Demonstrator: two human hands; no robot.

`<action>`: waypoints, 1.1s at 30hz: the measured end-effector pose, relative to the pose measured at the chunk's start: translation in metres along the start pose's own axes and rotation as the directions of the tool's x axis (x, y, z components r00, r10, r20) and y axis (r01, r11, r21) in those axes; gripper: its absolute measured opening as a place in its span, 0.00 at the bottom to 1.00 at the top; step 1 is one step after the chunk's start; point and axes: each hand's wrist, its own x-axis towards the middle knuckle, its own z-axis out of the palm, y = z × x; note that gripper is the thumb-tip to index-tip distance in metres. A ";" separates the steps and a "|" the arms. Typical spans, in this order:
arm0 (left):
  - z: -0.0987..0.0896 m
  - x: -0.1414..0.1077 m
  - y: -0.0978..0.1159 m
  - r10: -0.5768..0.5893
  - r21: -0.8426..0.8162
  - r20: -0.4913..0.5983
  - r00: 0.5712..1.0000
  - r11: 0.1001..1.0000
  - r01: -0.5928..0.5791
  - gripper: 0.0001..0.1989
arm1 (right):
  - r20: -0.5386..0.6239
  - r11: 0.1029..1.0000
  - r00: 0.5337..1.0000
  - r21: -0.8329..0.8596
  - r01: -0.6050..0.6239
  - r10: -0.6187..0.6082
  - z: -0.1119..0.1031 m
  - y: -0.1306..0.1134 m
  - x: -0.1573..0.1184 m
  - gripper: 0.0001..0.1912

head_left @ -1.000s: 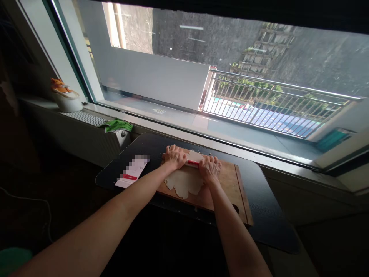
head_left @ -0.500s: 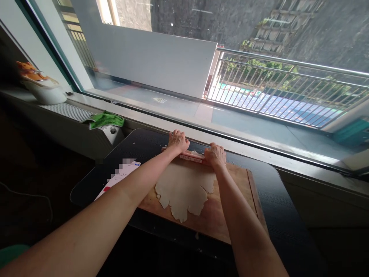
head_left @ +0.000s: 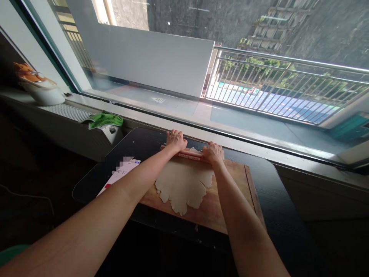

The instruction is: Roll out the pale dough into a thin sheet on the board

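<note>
Both hands grip a wooden rolling pin (head_left: pixel 189 156) with a reddish printed label, lying across the far part of a dough sheet (head_left: pixel 183 184). My left hand (head_left: pixel 176 141) is closed over the pin's left end, and my right hand (head_left: pixel 213 152) is closed over its right end. The dough is thin and pale, with a ragged, cracked near edge. Beneath it is a wooden board (head_left: pixel 238 184). A little dough shows beyond the pin; the palms' undersides are hidden.
The board rests on a black table (head_left: pixel 276 192) against a window ledge. Left of the board lies a phone (head_left: pixel 122 173) with a lit screen, partly behind my left arm. A green cloth (head_left: pixel 105 120) and a white pot (head_left: pixel 43 92) stand farther left.
The hands and pin stay at the dough's far end with barely any shift across it. The whole view has moved slightly. Both hands keep hold of the pin.
</note>
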 end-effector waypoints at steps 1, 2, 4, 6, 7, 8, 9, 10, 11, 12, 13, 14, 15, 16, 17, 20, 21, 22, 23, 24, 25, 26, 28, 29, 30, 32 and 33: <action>-0.002 -0.005 0.000 -0.005 -0.004 0.009 1.000 1.000 0.005 0.18 | -0.006 1.000 1.000 0.005 -0.002 0.002 0.000 0.000 -0.006 0.25; -0.004 -0.011 0.000 -0.008 -0.007 0.018 1.000 1.000 0.008 0.18 | -0.014 1.000 1.000 0.010 -0.004 0.004 0.000 0.000 -0.012 0.25; -0.007 -0.023 0.000 -0.015 -0.014 0.037 0.999 1.000 0.015 0.19 | -0.046 1.000 0.999 0.018 0.001 0.000 0.002 0.001 -0.026 0.25; -0.008 -0.037 0.000 -0.019 -0.018 0.055 0.998 1.000 0.020 0.20 | -0.106 1.000 0.994 0.016 0.021 -0.019 0.007 0.003 -0.042 0.24; -0.009 -0.045 0.000 -0.019 -0.017 0.057 0.998 1.000 0.020 0.20 | -0.144 0.999 0.989 0.008 0.037 -0.036 0.010 0.005 -0.050 0.23; -0.009 -0.053 -0.001 -0.016 -0.015 0.053 0.998 1.000 0.017 0.20 | -0.183 0.999 0.982 -0.003 0.054 -0.054 0.013 0.007 -0.058 0.23; -0.009 -0.061 -0.001 -0.009 -0.014 0.042 0.999 1.000 0.009 0.21 | -0.217 0.997 0.973 -0.017 0.072 -0.074 0.017 0.009 -0.066 0.22; -0.010 -0.069 -0.001 0.002 -0.012 0.024 1.000 1.000 -0.001 0.21 | -0.246 0.995 0.964 -0.030 0.092 -0.096 0.020 0.011 -0.074 0.22; -0.011 -0.077 -0.001 0.013 -0.010 0.002 1.000 1.000 -0.013 0.21 | -0.267 0.993 0.956 -0.041 0.115 -0.122 0.023 0.014 -0.082 0.22; -0.012 -0.085 -0.001 0.029 -0.005 -0.021 0.999 1.000 -0.030 0.21 | -0.278 0.989 0.949 -0.049 0.138 -0.146 0.025 0.016 -0.089 0.22; -0.013 -0.093 -0.001 0.046 0.002 -0.042 0.998 0.999 -0.046 0.21 | -0.278 0.986 0.946 -0.053 0.159 -0.167 0.027 0.019 -0.096 0.23; -0.014 -0.099 -0.001 0.061 0.010 -0.062 0.996 0.998 -0.061 0.21 | -0.272 0.983 0.945 -0.054 0.176 -0.184 0.027 0.021 -0.102 0.23; -0.015 -0.105 -0.001 0.075 0.019 -0.077 0.994 0.997 -0.073 0.21 | -0.261 0.981 0.945 -0.054 0.188 -0.196 0.027 0.022 -0.107 0.24; -0.016 -0.110 -0.001 0.085 0.026 -0.088 0.992 0.996 -0.083 0.21 | -0.250 0.979 0.947 -0.055 0.195 -0.203 0.026 0.023 -0.111 0.25; -0.017 -0.113 -0.002 0.093 0.028 -0.094 0.991 0.996 -0.090 0.20 | -0.241 0.978 0.948 -0.058 0.200 -0.208 0.025 0.024 -0.115 0.25; -0.017 -0.117 -0.002 0.092 0.020 -0.099 0.991 0.996 -0.090 0.19 | -0.234 0.976 0.947 -0.076 0.206 -0.219 0.023 0.025 -0.118 0.25; -0.016 -0.116 -0.002 0.089 0.022 -0.099 0.991 0.996 -0.087 0.19 | -0.233 0.976 0.948 -0.080 0.204 -0.217 0.023 0.025 -0.117 0.24; -0.015 -0.114 -0.002 0.085 0.027 -0.097 0.992 0.996 -0.082 0.19 | -0.234 0.976 0.948 -0.082 0.200 -0.214 0.024 0.024 -0.115 0.24; -0.014 -0.111 -0.002 0.083 0.035 -0.093 0.992 0.996 -0.080 0.19 | -0.235 0.977 0.949 -0.081 0.196 -0.210 0.024 0.024 -0.112 0.24; -0.013 -0.107 -0.002 0.081 0.042 -0.088 0.993 0.996 -0.077 0.19 | -0.238 0.978 0.949 -0.079 0.193 -0.207 0.025 0.024 -0.109 0.24; -0.012 -0.103 -0.001 0.076 0.047 -0.082 0.994 0.996 -0.072 0.19 | -0.246 0.979 0.948 -0.077 0.191 -0.204 0.026 0.023 -0.105 0.24; -0.011 -0.097 -0.001 0.069 0.049 -0.073 0.995 0.997 -0.065 0.18 | -0.255 0.979 0.946 -0.076 0.187 -0.201 0.027 0.022 -0.100 0.24; -0.009 -0.084 -0.001 0.051 0.042 -0.058 0.997 0.998 -0.049 0.17 | -0.267 0.982 0.946 -0.076 0.172 -0.186 0.027 0.020 -0.088 0.23; -0.008 -0.077 -0.002 0.039 0.035 -0.050 0.998 0.999 -0.037 0.16 | -0.265 0.984 0.948 -0.076 0.160 -0.175 0.027 0.018 -0.082 0.23; -0.006 -0.070 -0.002 0.025 0.025 -0.040 0.999 0.999 -0.024 0.16 | -0.258 0.986 0.952 -0.074 0.149 -0.163 0.025 0.017 -0.075 0.22; -0.004 -0.053 -0.002 0.003 0.000 -0.023 1.000 1.000 -0.003 0.17 | -0.227 0.990 0.964 -0.062 0.127 -0.138 0.022 0.013 -0.059 0.22; -0.004 -0.045 -0.002 -0.004 -0.013 -0.016 1.000 1.000 0.004 0.17 | -0.210 0.992 0.970 -0.050 0.117 -0.125 0.020 0.012 -0.051 0.22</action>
